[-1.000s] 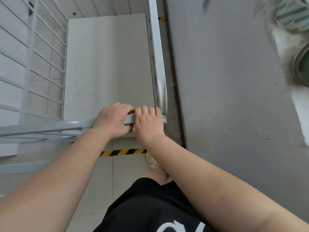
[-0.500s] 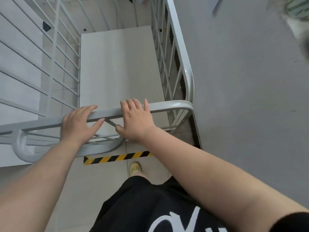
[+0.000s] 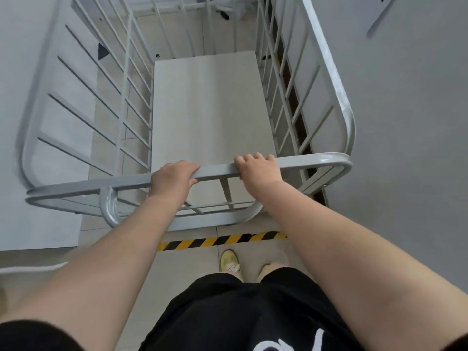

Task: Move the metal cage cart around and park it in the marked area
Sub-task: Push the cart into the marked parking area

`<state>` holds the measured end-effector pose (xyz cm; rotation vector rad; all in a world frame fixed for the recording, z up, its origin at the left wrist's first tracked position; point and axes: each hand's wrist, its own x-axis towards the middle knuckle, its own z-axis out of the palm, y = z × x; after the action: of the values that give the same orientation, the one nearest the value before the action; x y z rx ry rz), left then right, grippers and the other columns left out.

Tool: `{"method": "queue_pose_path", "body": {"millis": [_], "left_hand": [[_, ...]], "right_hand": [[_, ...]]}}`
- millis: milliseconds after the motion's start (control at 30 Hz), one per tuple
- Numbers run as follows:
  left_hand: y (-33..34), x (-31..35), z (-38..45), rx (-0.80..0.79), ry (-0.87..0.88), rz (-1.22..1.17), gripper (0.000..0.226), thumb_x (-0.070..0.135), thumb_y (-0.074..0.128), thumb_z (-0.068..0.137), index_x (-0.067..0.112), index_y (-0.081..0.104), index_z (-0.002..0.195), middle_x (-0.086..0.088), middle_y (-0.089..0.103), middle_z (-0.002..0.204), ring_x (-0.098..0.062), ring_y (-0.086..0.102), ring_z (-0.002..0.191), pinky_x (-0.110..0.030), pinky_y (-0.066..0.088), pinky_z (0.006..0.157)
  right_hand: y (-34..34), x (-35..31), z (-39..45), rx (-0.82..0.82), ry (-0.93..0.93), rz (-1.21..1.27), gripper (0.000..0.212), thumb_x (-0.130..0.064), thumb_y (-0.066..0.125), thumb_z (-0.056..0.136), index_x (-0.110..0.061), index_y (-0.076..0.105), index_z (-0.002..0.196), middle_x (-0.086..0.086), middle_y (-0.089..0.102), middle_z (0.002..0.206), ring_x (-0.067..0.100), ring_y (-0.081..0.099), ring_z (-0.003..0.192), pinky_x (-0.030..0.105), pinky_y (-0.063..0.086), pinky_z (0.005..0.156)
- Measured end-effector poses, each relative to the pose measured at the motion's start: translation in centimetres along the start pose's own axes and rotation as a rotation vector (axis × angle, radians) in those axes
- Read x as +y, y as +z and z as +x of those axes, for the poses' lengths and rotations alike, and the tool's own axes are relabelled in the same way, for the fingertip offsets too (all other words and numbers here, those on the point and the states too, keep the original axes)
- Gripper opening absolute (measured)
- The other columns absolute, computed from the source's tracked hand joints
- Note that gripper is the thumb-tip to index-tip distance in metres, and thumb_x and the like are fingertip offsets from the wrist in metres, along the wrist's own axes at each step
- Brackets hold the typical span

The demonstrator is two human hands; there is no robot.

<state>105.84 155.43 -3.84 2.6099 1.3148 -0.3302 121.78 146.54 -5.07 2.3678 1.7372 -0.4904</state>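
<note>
I look straight down into the grey metal cage cart [image 3: 331,79], whose barred walls surround a pale flat floor panel [image 3: 210,110]. My left hand [image 3: 173,177] and my right hand [image 3: 258,167] both grip the near top rail [image 3: 217,172], fingers curled over it, about a hand's width apart. A yellow-and-black striped tape line [image 3: 220,240] lies on the floor just below the cart's near edge, between the cart and my feet.
A grey wall [image 3: 405,122] runs close along the cart's right side. A white wall or panel [image 3: 33,224] stands at the left. My yellow shoe [image 3: 229,260] is just behind the tape. Small dark objects [image 3: 224,13] lie on the floor beyond the cart's far end.
My view has pulled back, so more of the cage shows. My hands slid apart along the top rail, and the cart sits a little farther from the wall.
</note>
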Motion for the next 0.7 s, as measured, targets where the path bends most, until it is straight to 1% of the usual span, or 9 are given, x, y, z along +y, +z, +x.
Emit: {"method": "queue_pose_path", "body": {"millis": [233,267,333,400,467,533,567,633,700], "left_hand": [[-0.3,0.1,-0.2,0.002,0.003,-0.019,0.03,0.029,0.049,0.096,0.019,0.058,0.122,-0.005,0.064,0.118,-0.029,0.057,0.107,-0.036,0.047,0.08],[-0.4,-0.1,-0.3,-0.007,0.014,-0.039,0.031,0.031,0.049,0.096,0.02,0.057,0.123,-0.004,0.064,0.119,-0.028,0.057,0.108,-0.036,0.047,0.08],[-0.8,-1.3,-0.3,-0.025,0.019,-0.06,0.037,0.038,0.051,0.094,0.025,0.054,0.128,0.0,0.063,0.123,-0.025,0.057,0.11,-0.036,0.049,0.08],[-1.2,-3.1,0.0,-0.044,-0.026,-0.026,0.047,0.049,0.052,0.089,0.028,0.05,0.131,0.003,0.062,0.124,-0.022,0.058,0.11,-0.037,0.049,0.081],[-1.0,-4.4,0.6,-0.107,-0.017,0.085,0.047,0.056,0.046,0.089,0.027,0.051,0.125,0.001,0.062,0.121,-0.023,0.057,0.108,-0.038,0.046,0.082],[-0.5,-4.8,1.1,-0.193,0.047,0.173,0.041,0.054,0.036,0.093,0.025,0.048,0.119,-0.002,0.061,0.117,-0.026,0.055,0.105,-0.037,0.042,0.074],[-0.3,-4.8,1.3,-0.212,0.07,0.192,0.04,0.054,0.033,0.094,0.024,0.047,0.118,-0.003,0.061,0.117,-0.027,0.055,0.105,-0.037,0.04,0.072],[0.0,-4.8,1.4,-0.21,0.083,0.202,0.04,0.054,0.031,0.094,0.025,0.046,0.117,-0.003,0.061,0.116,-0.028,0.055,0.105,-0.038,0.042,0.074],[0.2,-4.6,1.2,-0.182,0.061,0.191,0.041,0.054,0.03,0.094,0.024,0.046,0.117,-0.005,0.061,0.117,-0.03,0.055,0.106,-0.041,0.044,0.081]], "right_hand": [[-0.3,-0.1,0.1,-0.008,0.01,-0.015,0.029,-0.011,0.044,0.094,-0.018,0.043,0.122,0.003,0.056,0.119,0.025,0.049,0.113,0.034,0.036,0.089],[-0.3,-0.2,0.1,-0.011,0.021,-0.008,0.027,-0.013,0.045,0.095,-0.018,0.045,0.121,0.003,0.057,0.118,0.025,0.05,0.113,0.034,0.036,0.09],[-0.5,-0.7,0.2,0.008,0.027,0.012,0.027,-0.026,0.05,0.095,-0.018,0.047,0.121,0.002,0.057,0.118,0.026,0.051,0.112,0.035,0.037,0.092],[-0.9,-2.0,0.8,0.021,-0.036,0.028,0.036,-0.039,0.052,0.094,-0.019,0.047,0.122,0.002,0.057,0.12,0.026,0.052,0.114,0.035,0.039,0.092],[-1.1,-3.7,2.1,-0.048,-0.133,0.026,0.039,-0.042,0.049,0.095,-0.018,0.045,0.125,0.004,0.056,0.123,0.027,0.053,0.116,0.035,0.04,0.087],[-1.2,-4.8,3.3,-0.176,-0.162,0.024,0.039,-0.042,0.043,0.097,-0.015,0.043,0.125,0.007,0.053,0.124,0.03,0.054,0.115,0.037,0.041,0.079],[-1.1,-4.9,3.6,-0.206,-0.163,0.022,0.04,-0.043,0.042,0.098,-0.014,0.042,0.125,0.007,0.052,0.124,0.031,0.056,0.114,0.038,0.041,0.075],[-0.9,-4.8,3.5,-0.189,-0.154,0.005,0.04,-0.043,0.041,0.098,-0.014,0.042,0.124,0.008,0.051,0.122,0.031,0.057,0.11,0.037,0.039,0.072],[-0.6,-4.8,2.9,-0.112,-0.134,-0.015,0.038,-0.043,0.041,0.098,-0.013,0.044,0.122,0.008,0.053,0.12,0.03,0.055,0.111,0.035,0.039,0.077]]}}
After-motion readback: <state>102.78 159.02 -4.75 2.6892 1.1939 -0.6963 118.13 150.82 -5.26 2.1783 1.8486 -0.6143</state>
